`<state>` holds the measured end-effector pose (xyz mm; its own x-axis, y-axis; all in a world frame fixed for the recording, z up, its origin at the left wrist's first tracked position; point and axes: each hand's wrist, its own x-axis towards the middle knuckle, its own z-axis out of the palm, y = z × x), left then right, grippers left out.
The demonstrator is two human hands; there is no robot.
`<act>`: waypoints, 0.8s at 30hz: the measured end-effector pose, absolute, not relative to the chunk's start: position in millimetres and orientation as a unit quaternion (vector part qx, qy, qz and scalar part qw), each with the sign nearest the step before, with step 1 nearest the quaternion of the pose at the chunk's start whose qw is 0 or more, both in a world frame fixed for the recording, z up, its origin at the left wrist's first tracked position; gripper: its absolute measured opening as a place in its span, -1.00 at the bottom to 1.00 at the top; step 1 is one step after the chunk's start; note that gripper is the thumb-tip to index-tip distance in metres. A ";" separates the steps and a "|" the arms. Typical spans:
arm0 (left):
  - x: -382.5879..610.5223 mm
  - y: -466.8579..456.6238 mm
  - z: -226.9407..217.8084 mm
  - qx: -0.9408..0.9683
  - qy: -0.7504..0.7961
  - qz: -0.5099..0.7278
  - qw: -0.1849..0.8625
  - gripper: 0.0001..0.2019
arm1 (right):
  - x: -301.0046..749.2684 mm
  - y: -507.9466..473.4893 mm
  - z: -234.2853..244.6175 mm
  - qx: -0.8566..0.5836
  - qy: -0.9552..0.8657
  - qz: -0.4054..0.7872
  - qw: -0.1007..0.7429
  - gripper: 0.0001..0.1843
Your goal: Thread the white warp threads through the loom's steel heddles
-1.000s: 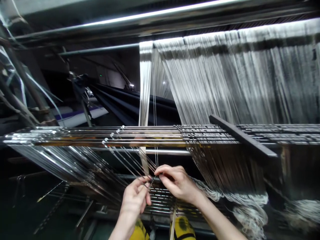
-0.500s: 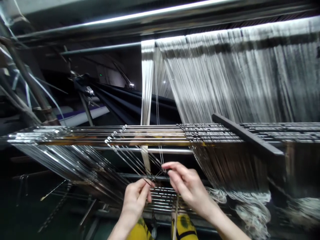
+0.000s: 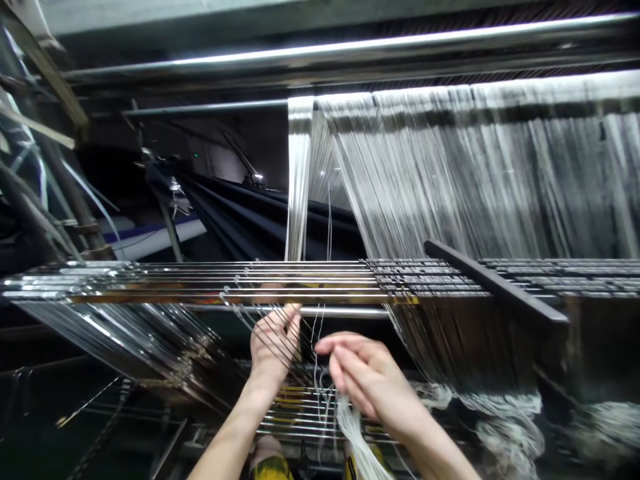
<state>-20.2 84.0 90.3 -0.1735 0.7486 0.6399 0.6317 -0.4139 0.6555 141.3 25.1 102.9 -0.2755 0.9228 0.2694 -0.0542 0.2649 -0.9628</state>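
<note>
My left hand (image 3: 274, 343) is raised with its fingers together, and thin dark heddle wires (image 3: 240, 320) cross in front of the palm. It seems to hold nothing. My right hand (image 3: 367, 380) sits just to the right, its fingers closed on fine white threads. A loose bunch of white yarn (image 3: 354, 430) hangs below those fingers. Above both hands, a broad sheet of white warp threads (image 3: 450, 173) and a narrow separate band (image 3: 299, 173) run down to a bank of steel rods (image 3: 225, 283).
A dark bar (image 3: 495, 283) lies diagonally across the rods at the right. Coils of white yarn (image 3: 505, 420) hang at lower right. Below my hands are more steel rods and yellow objects (image 3: 270, 469). Dark rolled cloth (image 3: 250, 220) stretches into the background.
My left hand has risen in among the wires. My right hand has dropped lower and now has white yarn hanging beneath it. The view has shifted slightly.
</note>
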 end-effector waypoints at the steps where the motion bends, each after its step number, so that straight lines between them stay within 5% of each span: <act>1: -21.1 85.3 88.3 0.655 0.526 0.540 0.060 -0.74 | 134.5 44.4 103.4 -0.365 -0.596 0.490 0.521 -0.69; 3: -24.0 86.7 82.3 0.669 0.496 0.551 0.060 -0.72 | 120.4 76.9 106.4 -0.423 -0.560 0.454 0.549 -0.72; 8: -30.8 87.9 77.6 0.655 0.534 0.534 -0.033 -0.75 | 100.3 104.8 114.1 -0.472 -0.608 0.447 0.456 -0.67; 15: -11.1 76.2 73.1 0.675 0.519 0.512 -0.110 -0.71 | 123.8 99.3 100.7 -0.498 -0.605 0.376 0.494 -0.75; 24: 30.7 72.2 41.1 0.590 0.453 0.601 0.294 -0.41 | 128.5 89.9 108.0 -0.449 -0.581 0.451 0.507 -0.61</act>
